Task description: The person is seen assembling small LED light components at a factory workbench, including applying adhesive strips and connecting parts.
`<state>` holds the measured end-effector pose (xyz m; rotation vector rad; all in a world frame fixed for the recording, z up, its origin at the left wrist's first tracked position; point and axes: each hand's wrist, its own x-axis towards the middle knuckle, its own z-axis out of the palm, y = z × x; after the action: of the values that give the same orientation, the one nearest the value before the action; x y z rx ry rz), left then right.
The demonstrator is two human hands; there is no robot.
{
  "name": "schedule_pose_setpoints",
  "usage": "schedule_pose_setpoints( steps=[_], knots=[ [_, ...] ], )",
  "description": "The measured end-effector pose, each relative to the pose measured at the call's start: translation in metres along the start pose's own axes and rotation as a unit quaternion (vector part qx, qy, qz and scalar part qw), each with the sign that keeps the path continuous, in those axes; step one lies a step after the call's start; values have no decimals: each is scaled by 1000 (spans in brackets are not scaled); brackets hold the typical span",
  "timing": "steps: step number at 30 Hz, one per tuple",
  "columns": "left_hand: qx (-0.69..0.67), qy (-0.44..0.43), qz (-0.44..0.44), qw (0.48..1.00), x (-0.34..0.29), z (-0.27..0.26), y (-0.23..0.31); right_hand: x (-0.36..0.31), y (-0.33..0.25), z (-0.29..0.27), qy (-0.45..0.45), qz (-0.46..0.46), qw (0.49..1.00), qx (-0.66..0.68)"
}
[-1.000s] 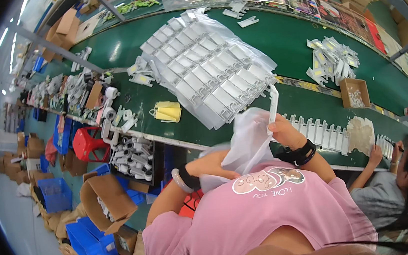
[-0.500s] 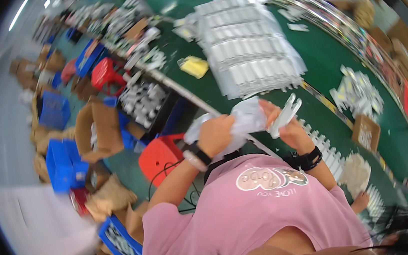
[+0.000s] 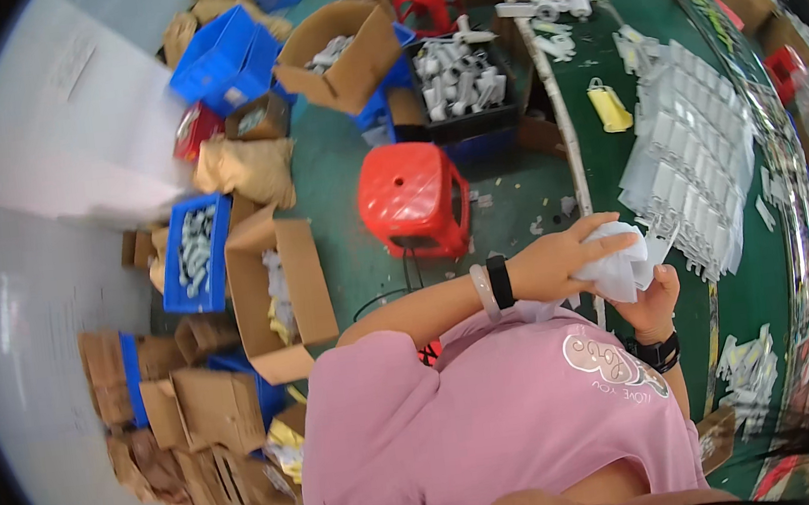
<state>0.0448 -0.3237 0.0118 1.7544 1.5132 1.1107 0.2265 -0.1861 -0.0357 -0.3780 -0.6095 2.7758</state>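
My left hand (image 3: 557, 263) is closed on a bunched, thin white sheet (image 3: 616, 270), which looks like soft plastic or cloth. Close against it, my right hand (image 3: 652, 306) grips a white plastic piece (image 3: 662, 239) from below. The bunched sheet touches this piece and covers part of it. Both hands are above the near edge of the green table (image 3: 605, 170). Just beyond them lie rows of similar white plastic pieces (image 3: 695, 135) on translucent sheeting.
A yellow pouch-like item (image 3: 609, 106) lies on the table. Loose white pieces (image 3: 749, 368) form a pile at right. Left of the table stand a red stool (image 3: 408, 192), a black crate (image 3: 470, 125) of white parts, a cardboard box (image 3: 343, 65) and a blue bin (image 3: 175, 269).
The view has swung leftward, bringing more floor and boxes in. My hands have come together, and the sheet is now bunched against the white piece that stood apart in my right hand.
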Motion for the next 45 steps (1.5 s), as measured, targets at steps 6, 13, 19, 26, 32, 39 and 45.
schedule_pose_setpoints(
  steps=[6,13,19,26,32,39,45],
  knots=[
    [-72,295,20,953,-129,-47,-94,23,15,23,-44,87,970,-224],
    [-12,781,-153,606,-280,-124,8,12,10,-6,-25,87,977,-194],
    [527,767,-16,365,-333,-154,102,15,21,-5,-16,108,974,-199],
    [597,368,-660,270,-534,-127,-53,10,18,-5,-22,99,971,-217],
    [197,268,-806,490,-585,-37,-183,0,21,-6,0,57,977,-207],
    [66,393,-612,683,-428,-72,-241,-27,21,-11,72,12,950,-303],
    [237,184,-167,939,-126,-96,-120,-24,23,-31,87,25,975,-201]
  ],
)
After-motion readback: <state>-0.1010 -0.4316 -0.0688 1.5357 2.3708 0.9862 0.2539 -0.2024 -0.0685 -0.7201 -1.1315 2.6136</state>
